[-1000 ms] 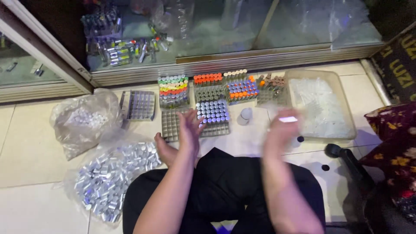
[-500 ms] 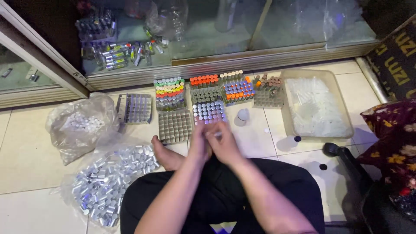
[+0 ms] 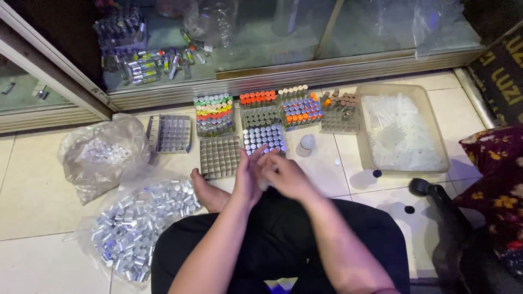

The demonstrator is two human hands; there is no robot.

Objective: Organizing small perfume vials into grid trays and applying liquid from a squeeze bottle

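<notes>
Above the person's crossed legs, over the tiled floor (image 3: 32,196), both hands meet at centre frame — left hand (image 3: 246,179) and right hand (image 3: 286,177) pressed close together, fingers curled inward around something small and pale between them; what it is cannot be told, nor how firmly either hand grips it. Just beyond the fingertips, touching distance ahead, stands a grey grid tray of silver-capped vials (image 3: 263,139), and beside it to the left an empty grey grid tray (image 3: 219,157); both hands lie about equally near the filled tray, the left slightly nearer the empty one. A bare foot (image 3: 207,193) rests just left of the left wrist. Farther ahead sit trays of vials with coloured caps (image 3: 213,111), orange-capped ones (image 3: 259,99) and a mixed tray (image 3: 301,110). A single pale vial (image 3: 306,145) stands alone to the right of the filled tray. Well right lies a clear plastic tub (image 3: 366,163) of translucent tubes; at left, a bag of white caps (image 3: 101,155) and — nearer the knee — a bag of silver caps (image 3: 136,226).
</notes>
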